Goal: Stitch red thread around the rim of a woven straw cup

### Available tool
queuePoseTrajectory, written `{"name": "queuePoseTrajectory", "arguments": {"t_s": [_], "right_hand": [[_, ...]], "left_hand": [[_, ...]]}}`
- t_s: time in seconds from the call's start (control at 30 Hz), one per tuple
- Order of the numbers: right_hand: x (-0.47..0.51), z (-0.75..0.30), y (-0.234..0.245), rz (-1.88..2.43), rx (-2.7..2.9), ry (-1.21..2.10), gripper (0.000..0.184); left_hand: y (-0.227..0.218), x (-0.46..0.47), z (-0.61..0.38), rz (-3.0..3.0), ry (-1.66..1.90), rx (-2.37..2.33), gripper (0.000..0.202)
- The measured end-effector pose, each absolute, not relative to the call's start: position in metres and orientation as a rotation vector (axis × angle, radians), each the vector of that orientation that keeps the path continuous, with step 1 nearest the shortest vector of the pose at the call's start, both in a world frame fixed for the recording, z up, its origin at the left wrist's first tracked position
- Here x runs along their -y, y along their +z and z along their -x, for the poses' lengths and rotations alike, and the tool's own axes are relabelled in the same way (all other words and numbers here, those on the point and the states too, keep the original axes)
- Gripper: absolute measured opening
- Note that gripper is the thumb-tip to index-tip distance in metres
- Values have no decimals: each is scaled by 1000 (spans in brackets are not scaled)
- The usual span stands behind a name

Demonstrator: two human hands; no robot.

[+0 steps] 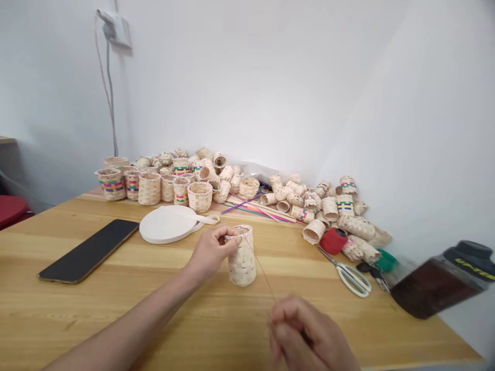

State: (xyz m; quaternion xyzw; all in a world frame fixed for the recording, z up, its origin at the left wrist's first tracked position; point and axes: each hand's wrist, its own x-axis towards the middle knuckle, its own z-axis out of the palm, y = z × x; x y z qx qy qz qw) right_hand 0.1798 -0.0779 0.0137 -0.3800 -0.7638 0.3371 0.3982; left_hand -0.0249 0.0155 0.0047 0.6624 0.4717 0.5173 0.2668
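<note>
- why does your left hand [212, 251] pinch the basket [243, 262] by its rim [248, 230], in front of you?
- maybe to keep it still while your right hand [311, 337] grips the straight thread [263, 272].

Left hand [212, 251] pinches a woven basket's rim [244, 227] — right hand [307, 335] holds reddish thread [263, 270].

Plain white wall [270, 93] before me, matte, softly lit, greyer toward the left. White plastic socket box [121, 32] mounted high; two thin pale cords [111, 98] hanging down. Below, a yellow-brown, streaky-grained wooden table [220, 335]. Smooth red seat [13, 210] past its left edge.
</note>
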Motion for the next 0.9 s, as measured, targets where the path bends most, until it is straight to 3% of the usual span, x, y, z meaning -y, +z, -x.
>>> {"name": "queuePoseTrajectory", "arguments": {"t_s": [0.27, 0.9], "right_hand": [[16, -162, 13, 1046, 1949, 290, 14], [13, -163, 2, 1073, 1975, 197, 16]], "left_hand": [[-2, -10, 11, -1639, 1219, -1109, 18], [0, -8, 12, -1780, 1217, -1160, 15]]}}
